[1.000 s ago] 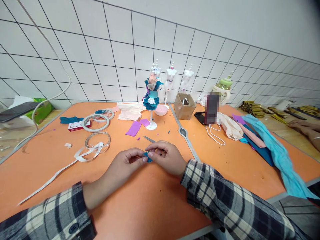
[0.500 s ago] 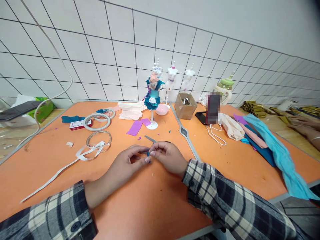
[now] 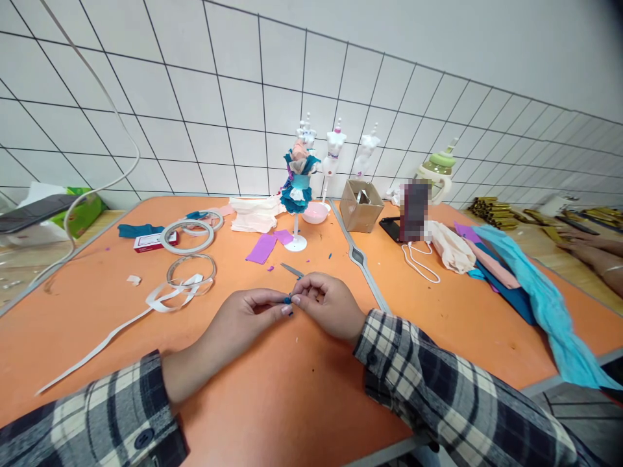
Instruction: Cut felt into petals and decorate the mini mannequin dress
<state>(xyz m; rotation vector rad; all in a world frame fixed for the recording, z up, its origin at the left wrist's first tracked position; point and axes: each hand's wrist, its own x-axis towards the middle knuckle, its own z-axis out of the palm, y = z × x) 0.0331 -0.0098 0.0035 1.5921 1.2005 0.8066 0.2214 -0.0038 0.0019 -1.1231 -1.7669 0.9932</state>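
Observation:
Between my fingertips is a small piece of dark teal crepe paper (image 3: 287, 300), mostly covered by the fingers. My left hand (image 3: 248, 316) pinches it from the left with thumb and forefinger. From the right, my right hand (image 3: 328, 303) pinches the same piece, its fingers curled. A scissor blade (image 3: 291, 270) pokes out just beyond my right hand, which hides the rest. Behind the hands, a small dress form (image 3: 298, 178) on a white stand wears a teal and peach ruffled paper dress. Purple paper pieces (image 3: 261, 248) lie by its base.
Tape rolls (image 3: 187, 237), a loose white ribbon strip (image 3: 104, 344) and a red-and-white box (image 3: 154, 241) lie left. A cardboard box (image 3: 361, 206), a phone on a stand (image 3: 415, 211) and a bottle (image 3: 437, 170) stand at the back. Crepe paper strips (image 3: 540, 285) lie right, near another person's hand (image 3: 596, 250).
The fingers of my left hand have closed in slightly on the teal paper, which now shows as a smaller, bunched bit. My right hand has barely moved.

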